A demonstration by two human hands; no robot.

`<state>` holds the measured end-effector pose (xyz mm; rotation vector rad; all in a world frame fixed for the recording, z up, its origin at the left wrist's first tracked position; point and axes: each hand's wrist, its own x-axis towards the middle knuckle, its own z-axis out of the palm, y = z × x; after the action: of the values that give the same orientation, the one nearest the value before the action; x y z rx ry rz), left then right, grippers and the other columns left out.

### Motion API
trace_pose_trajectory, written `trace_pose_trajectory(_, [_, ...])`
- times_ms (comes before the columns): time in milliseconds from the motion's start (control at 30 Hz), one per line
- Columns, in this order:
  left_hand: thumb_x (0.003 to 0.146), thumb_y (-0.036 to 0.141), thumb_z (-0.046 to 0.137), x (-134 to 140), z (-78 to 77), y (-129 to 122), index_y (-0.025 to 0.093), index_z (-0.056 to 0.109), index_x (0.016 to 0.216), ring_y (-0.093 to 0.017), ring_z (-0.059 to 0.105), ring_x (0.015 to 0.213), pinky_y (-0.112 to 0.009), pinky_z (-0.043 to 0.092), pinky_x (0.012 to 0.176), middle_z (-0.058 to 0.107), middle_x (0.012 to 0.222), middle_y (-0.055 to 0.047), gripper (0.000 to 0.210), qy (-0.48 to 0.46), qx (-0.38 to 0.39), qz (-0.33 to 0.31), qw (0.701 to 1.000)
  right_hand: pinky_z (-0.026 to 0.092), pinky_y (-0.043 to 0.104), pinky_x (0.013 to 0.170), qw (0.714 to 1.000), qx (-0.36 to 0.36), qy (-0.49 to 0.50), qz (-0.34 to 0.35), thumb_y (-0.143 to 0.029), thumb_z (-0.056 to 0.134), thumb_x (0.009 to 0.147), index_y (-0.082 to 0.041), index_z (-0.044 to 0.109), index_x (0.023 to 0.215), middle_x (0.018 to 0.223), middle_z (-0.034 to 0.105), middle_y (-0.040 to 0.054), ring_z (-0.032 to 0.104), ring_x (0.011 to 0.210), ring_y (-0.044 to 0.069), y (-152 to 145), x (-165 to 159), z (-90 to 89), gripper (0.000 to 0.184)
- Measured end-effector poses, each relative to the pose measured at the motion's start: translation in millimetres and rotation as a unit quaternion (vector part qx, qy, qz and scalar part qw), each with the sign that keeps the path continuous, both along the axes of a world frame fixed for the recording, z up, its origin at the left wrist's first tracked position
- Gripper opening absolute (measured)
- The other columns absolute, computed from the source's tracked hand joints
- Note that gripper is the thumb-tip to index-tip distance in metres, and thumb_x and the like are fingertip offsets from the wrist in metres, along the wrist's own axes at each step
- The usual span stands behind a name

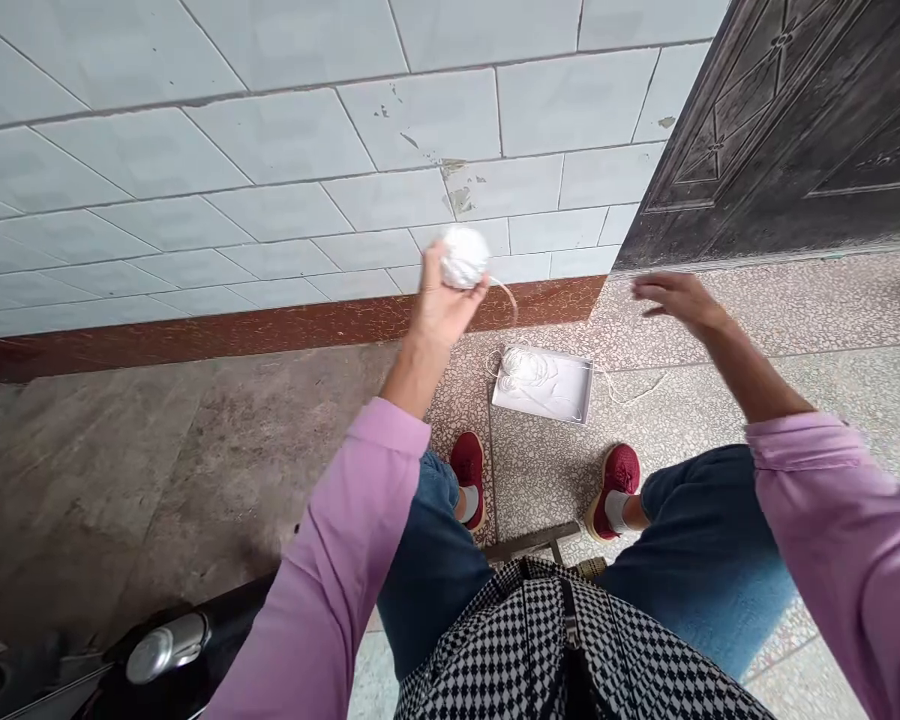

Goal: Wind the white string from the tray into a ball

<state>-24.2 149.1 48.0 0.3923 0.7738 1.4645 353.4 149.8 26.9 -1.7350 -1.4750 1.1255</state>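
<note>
A ball of white yarn (465,256) is gripped in my left hand (442,305), raised in front of the tiled wall. From the ball a loose strand (508,298) curls down on the right. My right hand (679,300) is held out over the speckled floor, a little blurred, its fingers stretched out and nothing in them. Between and below the hands, a shallow white box (574,385) lies on the floor. Inside its left part sits more white yarn (525,367), partly wound and partly loose. Some thread (634,398) trails over the box's right side onto the floor.
A white tiled wall (285,140) with a brown skirting strip (315,328) runs along the front. At the right stands a dark patterned door (787,130). My feet in red shoes (468,470) flank the box. A dark object with a silver cylinder (166,648) is at lower left.
</note>
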Motion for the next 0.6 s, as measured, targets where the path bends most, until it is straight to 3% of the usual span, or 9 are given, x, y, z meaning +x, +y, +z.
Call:
trace_pose_trajectory(100, [0.101, 0.046, 0.076, 46.5, 3.6, -4.3, 0.026, 0.061, 0.157, -0.033, 0.058, 0.147, -0.035, 0.06, 0.11, 0.061, 0.157, -0.01, 0.061, -0.032, 0.002, -0.084, 0.996, 0.068, 0.039, 0.097, 0.985, 0.025, 0.142, 0.091, -0.025, 0.065, 0.11, -0.017, 0.078, 0.126, 0.137, 0.076, 0.0151, 0.074, 0.121, 0.024, 0.4, -93.9, 17.0, 0.022])
trace_pose_trajectory(167, [0.103, 0.051, 0.072, 57.6, 5.2, -3.6, 0.03, 0.06, 0.157, -0.034, 0.057, 0.149, -0.039, 0.059, 0.113, 0.058, 0.161, -0.007, 0.059, -0.034, 0.012, -0.095, 0.995, 0.068, 0.033, 0.083, 0.969, 0.023, 0.209, 0.13, -0.031, 0.063, 0.112, -0.019, 0.077, 0.12, 0.114, 0.08, 0.0111, 0.076, 0.101, 0.019, -4.4, -134.7, 20.5, 0.02])
trace_pose_trajectory(233, [0.103, 0.056, 0.071, 48.7, 4.8, 2.1, 0.032, 0.062, 0.155, -0.034, 0.057, 0.149, -0.04, 0.06, 0.113, 0.058, 0.162, -0.007, 0.058, -0.016, 0.029, -0.071, 0.997, 0.059, 0.027, 0.064, 0.959, 0.03, 0.236, 0.152, -0.039, 0.064, 0.113, -0.02, 0.076, 0.109, 0.083, 0.073, 0.0041, 0.067, 0.073, 0.014, -7.3, -149.7, 19.8, 0.023])
trace_pose_trajectory(300, [0.099, 0.059, 0.075, 22.2, 2.6, 10.8, 0.032, 0.065, 0.15, -0.033, 0.059, 0.146, -0.04, 0.061, 0.11, 0.061, 0.157, -0.009, 0.058, 0.014, 0.045, -0.024, 0.999, 0.044, 0.025, 0.052, 0.959, 0.049, 0.225, 0.165, -0.045, 0.068, 0.111, -0.021, 0.075, 0.099, 0.064, 0.057, -0.0024, 0.049, 0.056, 0.011, -7.1, -140.9, 18.1, 0.027])
trace_pose_trajectory(367, [0.093, 0.059, 0.081, -15.9, -0.8, 18.6, 0.033, 0.07, 0.142, -0.033, 0.06, 0.142, -0.039, 0.063, 0.105, 0.067, 0.149, -0.01, 0.056, 0.045, 0.06, 0.034, 0.997, 0.033, 0.025, 0.048, 0.965, 0.064, 0.188, 0.169, -0.047, 0.071, 0.109, -0.021, 0.074, 0.092, 0.059, 0.046, -0.0054, 0.035, 0.051, 0.009, -5.9, -115.5, 17.4, 0.031])
trace_pose_trajectory(500, [0.088, 0.061, 0.083, -103.9, -11.2, 17.3, 0.034, 0.071, 0.128, -0.027, 0.061, 0.136, -0.033, 0.062, 0.096, 0.072, 0.133, -0.008, 0.049, 0.09, 0.078, 0.16, 0.98, 0.026, 0.026, 0.05, 0.988, 0.032, 0.058, 0.136, -0.042, 0.068, 0.108, -0.019, 0.074, 0.088, 0.057, 0.039, -0.0066, 0.03, 0.051, 0.009, -11.2, -42.4, 16.3, 0.031])
trace_pose_trajectory(600, [0.092, 0.056, 0.077, -167.6, -20.6, 0.0, 0.031, 0.066, 0.121, -0.021, 0.06, 0.134, -0.026, 0.058, 0.096, 0.072, 0.128, -0.003, 0.039, 0.119, 0.02, 0.216, 0.969, 0.025, 0.029, 0.053, 0.995, -0.026, -0.071, 0.06, -0.027, 0.062, 0.109, -0.017, 0.075, 0.087, 0.056, 0.039, -0.0062, 0.032, 0.052, 0.01, -25.6, 20.0, 9.8, 0.027])
